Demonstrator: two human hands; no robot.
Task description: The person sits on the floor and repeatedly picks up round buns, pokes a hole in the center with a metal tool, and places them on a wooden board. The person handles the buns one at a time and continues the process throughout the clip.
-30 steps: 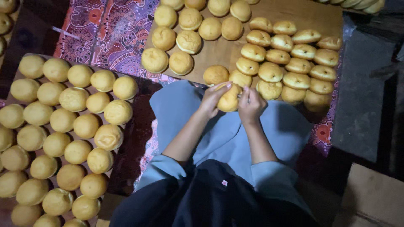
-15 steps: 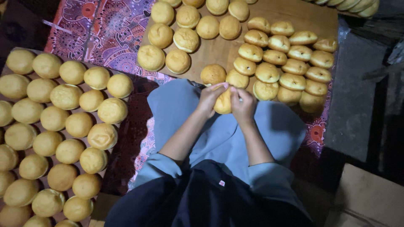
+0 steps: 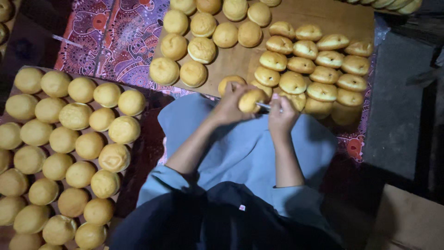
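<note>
My left hand (image 3: 230, 107) grips a round golden bun (image 3: 250, 100) over my lap. My right hand (image 3: 283, 115) holds a thin metal blade (image 3: 264, 106) whose tip meets the bun's side. Just beyond my hands lies a wooden board (image 3: 240, 58). On its right part stand several split buns (image 3: 319, 69) in rows, and on its left part several whole round buns (image 3: 199, 46).
A second board (image 3: 143, 99) on my left carries several whole round buns (image 3: 69, 139) in rows. A patterned red and purple cloth (image 3: 106, 37) lies under the boards. A grey mat (image 3: 397, 106) and a brown box corner (image 3: 407, 222) are on the right.
My hands have turned the bun and my right hand has drawn back to the right, so the blade now shows at the bun's side. The view has shifted slightly.
</note>
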